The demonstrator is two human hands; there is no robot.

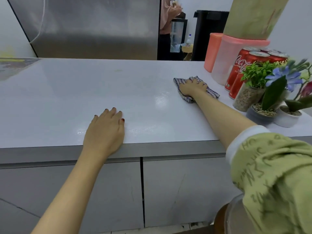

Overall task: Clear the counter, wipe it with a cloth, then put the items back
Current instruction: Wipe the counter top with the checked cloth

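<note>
The checked cloth [212, 93] lay flat on the bench [81, 88], pinned under the right hand [192, 87], whose fingers were spread and pressing down rather than gripping. It was thin woven fabric, crumpled at the edges. The left hand [104, 130] rested palm-down near the bench's front edge, fingers straight and together, holding nothing.

Judged progress: clearing appeared done and wiping was under way. Damp, glossy streaks showed between the two hands. A faint yellowish mark [118, 70] remained far beyond the left hand. Returning the items was not yet begun.

The bench top was smooth, pale and faintly reflective. Just right of the right hand stood the grouped items: red drink cans [239, 71], two pink-lidded plastic containers [222, 65], and small potted plants [260, 115] with pebble filling.
</note>
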